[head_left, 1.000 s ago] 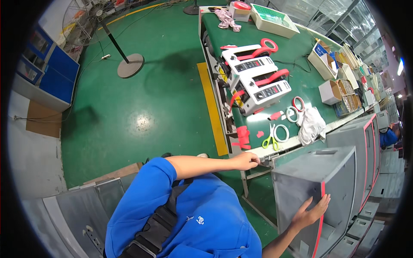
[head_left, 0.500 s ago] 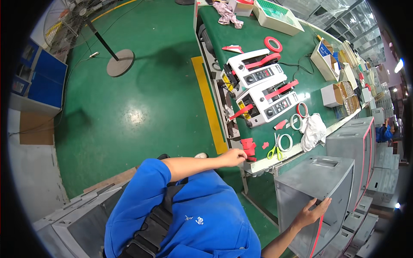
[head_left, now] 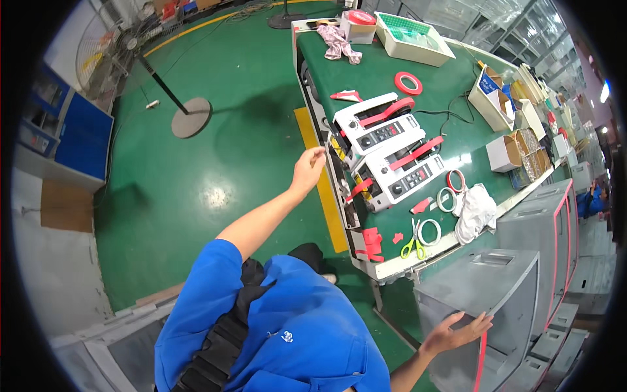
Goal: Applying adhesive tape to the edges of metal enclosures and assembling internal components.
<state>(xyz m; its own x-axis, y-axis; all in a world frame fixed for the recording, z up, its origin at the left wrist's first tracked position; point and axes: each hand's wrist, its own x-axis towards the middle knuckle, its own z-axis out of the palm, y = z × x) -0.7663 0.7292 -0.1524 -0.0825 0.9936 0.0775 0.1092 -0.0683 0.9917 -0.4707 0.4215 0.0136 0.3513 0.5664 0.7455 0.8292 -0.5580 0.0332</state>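
Note:
My left hand (head_left: 308,171) is raised beside the near edge of the green-topped bench, its fingers curled together with nothing showing in them. Just right of it stand two white tape dispensers, the nearer one (head_left: 408,180) and the farther one (head_left: 380,130), both threaded with red tape. A short red strip (head_left: 360,188) sticks out of the nearer machine's front. My right hand (head_left: 452,333) rests with fingers stretched out on the edge of a grey metal cabinet (head_left: 444,284), next to a red strip (head_left: 482,356) on its frame. Red tape pieces (head_left: 372,244) hang at the bench corner.
Yellow-handled scissors (head_left: 411,245), tape rolls (head_left: 430,232) and a white cloth (head_left: 475,214) lie on the bench's near end. Farther back are a red tape roll (head_left: 408,83) and a white bin (head_left: 418,46). A pedestal fan (head_left: 191,117) stands on the left floor; more grey cabinets (head_left: 532,222) stand right.
My left hand has moved away from the red tape pieces at the bench corner, forward and left, to beside the dispensers. My right hand stays on the cabinet edge, shifted slightly. The view has tilted.

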